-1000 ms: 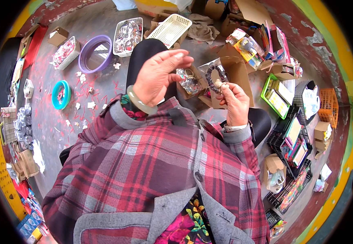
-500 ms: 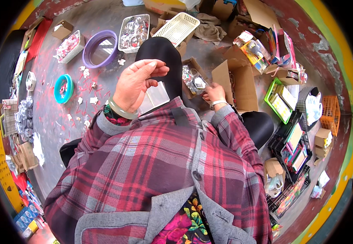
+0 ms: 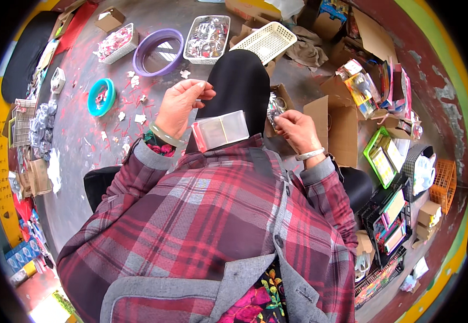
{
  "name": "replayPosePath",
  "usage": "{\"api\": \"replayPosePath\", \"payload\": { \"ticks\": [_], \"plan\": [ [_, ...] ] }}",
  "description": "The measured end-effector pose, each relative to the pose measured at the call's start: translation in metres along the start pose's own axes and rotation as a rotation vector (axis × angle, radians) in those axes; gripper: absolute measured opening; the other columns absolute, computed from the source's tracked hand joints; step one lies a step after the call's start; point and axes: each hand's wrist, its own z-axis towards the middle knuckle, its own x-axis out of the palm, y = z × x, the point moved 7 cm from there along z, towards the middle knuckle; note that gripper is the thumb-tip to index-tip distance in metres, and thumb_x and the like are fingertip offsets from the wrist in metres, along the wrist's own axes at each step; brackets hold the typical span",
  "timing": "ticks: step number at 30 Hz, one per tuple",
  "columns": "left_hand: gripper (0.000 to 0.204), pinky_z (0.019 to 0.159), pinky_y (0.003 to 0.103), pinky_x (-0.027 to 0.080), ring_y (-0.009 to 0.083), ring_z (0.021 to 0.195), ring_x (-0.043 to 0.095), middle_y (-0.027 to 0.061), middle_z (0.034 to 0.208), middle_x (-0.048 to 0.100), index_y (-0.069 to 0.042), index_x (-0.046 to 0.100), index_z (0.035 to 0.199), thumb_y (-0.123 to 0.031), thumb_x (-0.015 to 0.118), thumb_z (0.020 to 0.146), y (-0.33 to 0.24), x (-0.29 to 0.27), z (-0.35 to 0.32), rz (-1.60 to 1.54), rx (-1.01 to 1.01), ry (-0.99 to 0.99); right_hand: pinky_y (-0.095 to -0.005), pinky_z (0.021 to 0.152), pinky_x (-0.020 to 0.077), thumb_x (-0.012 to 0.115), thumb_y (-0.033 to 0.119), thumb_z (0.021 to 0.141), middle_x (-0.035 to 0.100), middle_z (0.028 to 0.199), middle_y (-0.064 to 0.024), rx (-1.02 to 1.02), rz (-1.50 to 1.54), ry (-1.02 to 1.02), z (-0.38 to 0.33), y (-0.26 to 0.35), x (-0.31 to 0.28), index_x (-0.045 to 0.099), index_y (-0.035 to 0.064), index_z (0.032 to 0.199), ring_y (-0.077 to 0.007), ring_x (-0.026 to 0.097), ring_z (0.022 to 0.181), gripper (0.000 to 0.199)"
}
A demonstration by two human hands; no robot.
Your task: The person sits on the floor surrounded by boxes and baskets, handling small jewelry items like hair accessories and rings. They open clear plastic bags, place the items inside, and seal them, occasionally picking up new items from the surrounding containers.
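My left hand [image 3: 175, 110] is raised beside my knee, thumb and fingers pressed together; what they hold, if anything, is too small to make out. On my lap, between the hands, rests a banded stack of clear plastic sleeves [image 3: 224, 129] with a red edge at its left end. My right hand [image 3: 300, 132] is closed in a pinch at a small cardboard box [image 3: 283, 92] holding shiny small packed items. Its fingertips hide whatever is between them. An open, larger cardboard box [image 3: 343, 134] stands just right of that hand.
Ahead are a purple basin [image 3: 138, 60], a white basket of small packs [image 3: 189, 49] and an empty cream basket [image 3: 252, 46]. A teal basin [image 3: 91, 102] sits left amid scraps. At right are a green tray [image 3: 370, 156], a black crate [image 3: 371, 229] and an orange basket [image 3: 443, 185].
My right hand has drawn back from the small box and turned, fingers pinched. The left hand stays raised, now a little lower against the knee. The view has shifted, showing more of the sleeves.
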Motion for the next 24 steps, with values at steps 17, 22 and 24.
{"api": "replayPosePath", "payload": {
  "ticks": [17,22,24],
  "plan": [
    [0.021,0.050,0.016,0.033,0.0008,0.059,0.042,-0.0054,0.073,0.052,-0.004,0.057,0.095,-0.023,0.060,0.087,0.067,-0.036,-0.046,0.033,-0.061,-0.186,-0.0400,0.065,0.0466,0.065,0.031,0.072,0.062,0.071,-0.0169,-0.187,-0.610,0.121,-0.001,0.034,0.076,0.063,0.0019,0.073,-0.0324,0.061,0.071,0.029],
    [0.016,0.049,0.016,0.033,-0.0001,0.056,0.043,-0.0066,0.070,0.053,-0.007,0.060,0.094,-0.021,0.053,0.091,0.064,-0.025,-0.047,0.022,-0.011,-0.133,-0.0414,0.066,0.0465,0.063,0.025,0.073,0.062,0.072,-0.0182,-0.184,-0.589,0.118,0.000,0.029,0.076,0.062,0.0020,0.073,-0.0339,0.061,0.072,0.024],
    [0.016,0.049,0.016,0.033,-0.0004,0.057,0.044,-0.0065,0.071,0.054,-0.007,0.060,0.094,-0.021,0.053,0.091,0.068,-0.027,-0.045,0.017,-0.006,-0.138,-0.0423,0.066,0.0465,0.061,0.024,0.074,0.062,0.072,-0.0189,-0.212,-0.600,0.110,-0.001,0.029,0.076,0.063,0.0024,0.074,-0.0349,0.060,0.073,0.021]
  ]
}}
